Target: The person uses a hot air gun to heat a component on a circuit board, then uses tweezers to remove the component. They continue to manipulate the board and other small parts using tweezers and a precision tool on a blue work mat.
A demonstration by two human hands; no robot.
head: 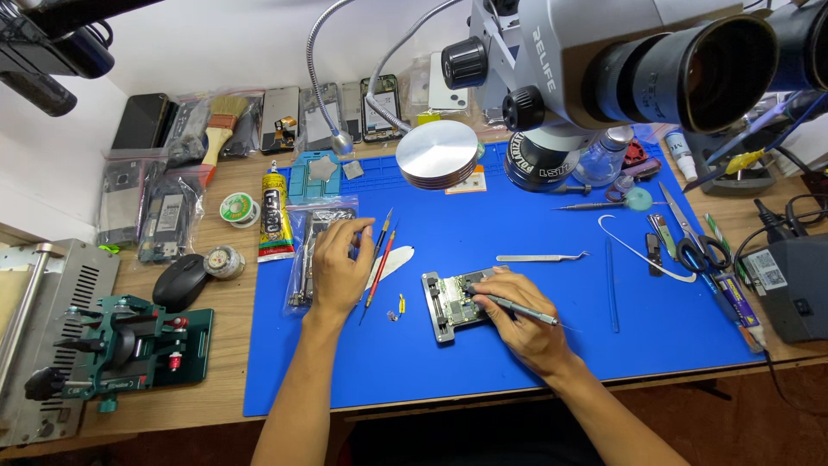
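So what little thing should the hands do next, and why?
Probably the left hand should slide over and steady the metal holder. The right hand already has its thin tool on the circuit board clamped there, while the left only rests on a clear parts bag.

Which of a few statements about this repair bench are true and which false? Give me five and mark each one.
1. The right hand holds a thin grey tool over the clamped circuit board. True.
2. The left hand grips the scissors. False: it rests on a clear plastic bag; the scissors lie at the mat's right edge.
3. The work mat is blue. True.
4. The computer mouse sits on the mat. False: it is on the wooden desk, left of the mat.
5. Tweezers lie on the mat beyond the board. True.
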